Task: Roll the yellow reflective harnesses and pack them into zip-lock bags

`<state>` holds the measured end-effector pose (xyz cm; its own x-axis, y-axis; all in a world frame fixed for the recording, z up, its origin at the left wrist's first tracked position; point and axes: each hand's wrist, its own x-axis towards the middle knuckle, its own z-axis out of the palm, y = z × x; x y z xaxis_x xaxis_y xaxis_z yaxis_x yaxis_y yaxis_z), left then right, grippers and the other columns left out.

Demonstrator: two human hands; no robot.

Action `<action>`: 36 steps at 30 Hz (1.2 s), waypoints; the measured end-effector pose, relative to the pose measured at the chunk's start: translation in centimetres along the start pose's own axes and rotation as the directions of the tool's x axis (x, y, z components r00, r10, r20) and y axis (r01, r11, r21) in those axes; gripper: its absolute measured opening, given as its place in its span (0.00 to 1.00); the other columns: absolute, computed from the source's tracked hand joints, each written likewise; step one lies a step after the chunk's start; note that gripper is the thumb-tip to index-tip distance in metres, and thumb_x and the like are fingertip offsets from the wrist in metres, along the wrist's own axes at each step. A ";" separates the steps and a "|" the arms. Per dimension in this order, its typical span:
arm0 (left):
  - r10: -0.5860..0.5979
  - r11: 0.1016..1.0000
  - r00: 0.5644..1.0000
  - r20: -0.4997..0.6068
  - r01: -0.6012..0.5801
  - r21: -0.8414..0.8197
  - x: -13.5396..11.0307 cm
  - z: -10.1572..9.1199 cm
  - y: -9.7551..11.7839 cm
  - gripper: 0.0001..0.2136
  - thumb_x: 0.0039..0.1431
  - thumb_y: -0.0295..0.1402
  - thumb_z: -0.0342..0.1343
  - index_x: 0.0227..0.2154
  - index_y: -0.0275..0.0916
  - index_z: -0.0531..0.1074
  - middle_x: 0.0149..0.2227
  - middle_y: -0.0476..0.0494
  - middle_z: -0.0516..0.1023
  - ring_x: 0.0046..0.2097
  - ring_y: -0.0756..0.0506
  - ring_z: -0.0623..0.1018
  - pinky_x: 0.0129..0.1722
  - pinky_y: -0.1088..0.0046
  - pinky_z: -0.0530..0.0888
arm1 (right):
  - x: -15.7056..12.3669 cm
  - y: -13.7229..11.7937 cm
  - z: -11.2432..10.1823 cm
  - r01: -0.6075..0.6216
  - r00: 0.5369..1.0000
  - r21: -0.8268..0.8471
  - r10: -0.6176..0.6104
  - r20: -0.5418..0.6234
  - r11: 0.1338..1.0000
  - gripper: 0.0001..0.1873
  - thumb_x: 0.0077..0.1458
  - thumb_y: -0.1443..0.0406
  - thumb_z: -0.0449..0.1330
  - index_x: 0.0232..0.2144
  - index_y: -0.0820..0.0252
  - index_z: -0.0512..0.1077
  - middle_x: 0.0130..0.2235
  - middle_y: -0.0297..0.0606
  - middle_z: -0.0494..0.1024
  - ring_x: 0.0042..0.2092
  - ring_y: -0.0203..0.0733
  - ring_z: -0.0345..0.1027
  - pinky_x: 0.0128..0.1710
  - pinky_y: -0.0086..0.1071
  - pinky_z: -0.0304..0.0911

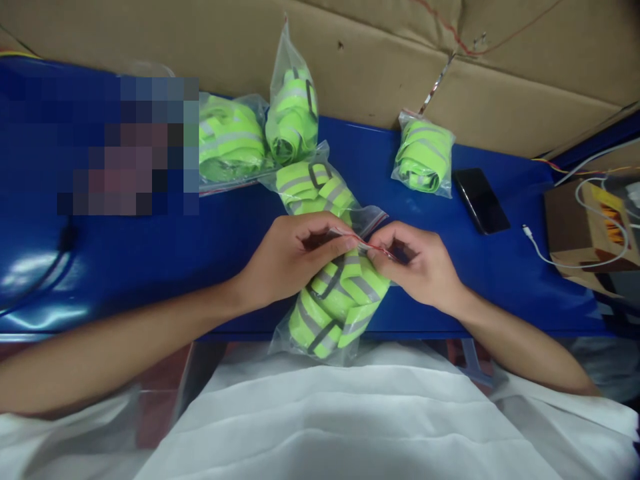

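Note:
A clear zip bag [340, 303] packed with neon green straps, striped in grey, hangs partly over the table's front edge. Its red-lined zip edge is pinched between the thumb and fingers of my left hand [305, 257]. My right hand [415, 260] grips the same edge a short way to the right, so both hands are closed on it. Just behind lies another filled zip bag [317, 183], partly hidden by my hands and the near bag.
More filled bags stand on the blue table [240, 233]: an upright bag [294, 113], a wide bag [231, 137] and a small bag [425, 157]. To the right are a black phone [481, 200], a white cable [565, 265] and a cardboard box [575, 223]. Cardboard lines the back.

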<state>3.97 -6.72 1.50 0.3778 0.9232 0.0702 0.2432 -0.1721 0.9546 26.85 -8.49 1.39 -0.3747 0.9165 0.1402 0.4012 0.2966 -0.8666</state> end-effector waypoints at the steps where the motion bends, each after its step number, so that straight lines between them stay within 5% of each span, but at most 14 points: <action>1: -0.006 1.000 1.000 0.012 0.006 -0.022 0.1 0.0 0.1 0.08 0.64 0.39 0.64 0.35 0.41 0.82 0.33 0.50 0.83 0.32 0.49 0.77 0.32 0.76 0.70 | 0.0 0.0 0.0 0.006 1.000 -0.006 -0.006 -0.006 1.000 0.06 0.64 0.63 0.63 0.36 0.62 0.76 0.33 0.34 0.77 0.32 0.32 0.67 0.35 0.27 0.62; 8: -0.056 0.993 0.991 0.120 0.068 -0.096 0.2 0.0 -0.2 0.10 0.62 0.40 0.65 0.35 0.37 0.82 0.29 0.50 0.79 0.27 0.52 0.71 0.26 0.76 0.63 | -0.2 0.1 0.7 0.058 0.998 -0.046 -0.059 -0.021 0.997 0.06 0.66 0.63 0.63 0.37 0.61 0.76 0.35 0.35 0.78 0.35 0.34 0.70 0.37 0.28 0.64; 17: 0.000 0.998 1.000 -0.019 -0.002 -0.068 0.3 -0.7 0.6 0.08 0.63 0.41 0.66 0.35 0.42 0.84 0.33 0.51 0.84 0.33 0.48 0.78 0.32 0.74 0.71 | 0.0 -0.3 -2.1 -0.082 0.990 0.099 0.069 0.126 0.992 0.12 0.66 0.58 0.66 0.40 0.62 0.78 0.36 0.37 0.79 0.35 0.34 0.71 0.36 0.27 0.66; 23: -0.151 0.962 0.983 0.106 0.171 -0.213 0.5 -1.3 -0.1 0.13 0.60 0.44 0.69 0.37 0.39 0.86 0.37 0.47 0.87 0.38 0.47 0.82 0.36 0.77 0.74 | 0.3 0.4 -3.0 0.160 0.980 -0.035 -0.155 0.125 0.986 0.06 0.68 0.64 0.64 0.41 0.62 0.79 0.37 0.35 0.79 0.33 0.28 0.70 0.33 0.22 0.64; 26: -0.161 0.941 0.977 0.136 0.194 -0.279 0.8 -1.4 -0.5 0.13 0.59 0.44 0.70 0.39 0.40 0.87 0.40 0.45 0.87 0.41 0.46 0.83 0.39 0.79 0.76 | 0.5 1.0 -3.4 0.182 0.974 -0.028 -0.177 0.142 0.983 0.08 0.67 0.61 0.66 0.41 0.61 0.80 0.36 0.36 0.80 0.32 0.30 0.71 0.32 0.24 0.64; 29: -0.089 0.943 0.980 0.178 0.141 -0.303 1.1 -1.5 -0.5 0.13 0.63 0.44 0.67 0.44 0.43 0.87 0.47 0.46 0.86 0.51 0.43 0.83 0.49 0.78 0.77 | 0.5 1.7 -4.2 0.179 0.981 -0.073 -0.172 0.094 0.981 0.11 0.67 0.58 0.66 0.41 0.60 0.81 0.38 0.38 0.81 0.35 0.34 0.74 0.34 0.26 0.67; 33: -0.051 0.933 0.964 0.260 0.138 -0.332 1.3 -1.5 -0.7 0.17 0.66 0.49 0.64 0.48 0.45 0.85 0.50 0.47 0.85 0.55 0.42 0.82 0.51 0.78 0.77 | 1.8 3.0 -6.1 0.144 0.971 -0.174 -0.173 -0.167 0.974 0.20 0.73 0.52 0.57 0.40 0.58 0.81 0.38 0.39 0.81 0.38 0.37 0.76 0.41 0.31 0.71; 36: -0.088 0.924 0.956 0.280 0.184 -0.335 1.3 -1.2 -1.3 0.19 0.63 0.52 0.65 0.48 0.45 0.85 0.49 0.47 0.86 0.53 0.42 0.83 0.48 0.77 0.77 | 5.4 4.6 -8.1 0.061 0.930 -0.440 -0.211 -0.300 0.896 0.27 0.73 0.46 0.52 0.41 0.58 0.80 0.42 0.42 0.81 0.45 0.43 0.76 0.52 0.37 0.71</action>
<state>3.08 -4.92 0.64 0.5901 0.8013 -0.0985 -0.0052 0.1258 0.9920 33.41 0.00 2.06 -0.1822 0.8704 0.4573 0.7042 0.4401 -0.5571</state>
